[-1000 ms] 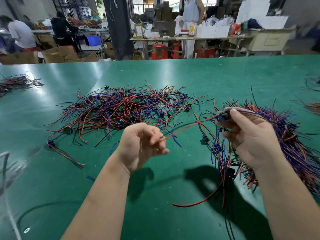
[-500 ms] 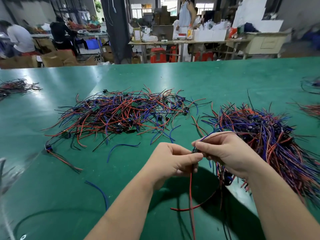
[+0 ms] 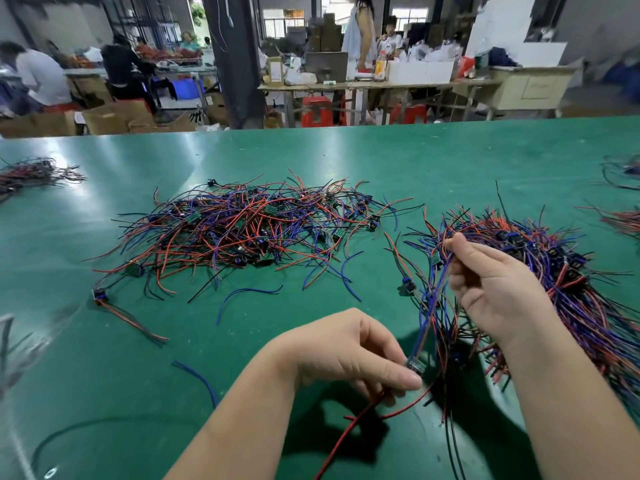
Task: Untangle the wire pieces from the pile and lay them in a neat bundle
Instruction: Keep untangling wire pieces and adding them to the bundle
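Green mat (image 3: 346, 157), and the wire piece (image 3: 428, 306) hangs stretched between your hands, just left of the bundle (image 3: 588, 289), with the pile (image 3: 242, 230) well apart further left. Your left hand (image 3: 349, 351) pinches the little board (image 3: 416, 366) at its lower end, fingers curled; your right hand (image 3: 498, 292) pinches the wires up top, other fingers loosely bent. These look light, floppy and snaggy, so I'd hold by the board and slide along the wires gently, no yanking where wire meets board.

Your right hand (image 3: 498, 292) is covering part of the bundle of red, blue and black wires (image 3: 588, 306), which is running out past the right edge.
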Action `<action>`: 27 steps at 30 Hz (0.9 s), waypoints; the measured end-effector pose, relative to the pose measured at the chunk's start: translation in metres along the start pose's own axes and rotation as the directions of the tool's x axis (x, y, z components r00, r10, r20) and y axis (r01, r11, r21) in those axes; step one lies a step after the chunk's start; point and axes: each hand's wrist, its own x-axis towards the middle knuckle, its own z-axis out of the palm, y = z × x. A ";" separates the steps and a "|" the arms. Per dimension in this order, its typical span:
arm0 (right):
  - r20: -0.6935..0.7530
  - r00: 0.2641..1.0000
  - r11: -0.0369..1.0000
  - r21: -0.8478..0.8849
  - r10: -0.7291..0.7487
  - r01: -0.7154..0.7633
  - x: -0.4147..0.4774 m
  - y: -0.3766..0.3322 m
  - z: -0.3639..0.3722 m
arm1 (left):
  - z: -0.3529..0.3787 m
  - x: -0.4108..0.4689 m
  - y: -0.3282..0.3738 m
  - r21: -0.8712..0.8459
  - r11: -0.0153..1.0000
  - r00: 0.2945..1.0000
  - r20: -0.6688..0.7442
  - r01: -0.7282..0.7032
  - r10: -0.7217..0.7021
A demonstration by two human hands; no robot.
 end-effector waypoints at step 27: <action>0.464 0.742 0.669 -0.350 -0.484 0.656 -0.023 0.058 0.036 | 0.011 0.025 0.012 -0.808 0.307 0.831 -0.550 -0.503 -0.086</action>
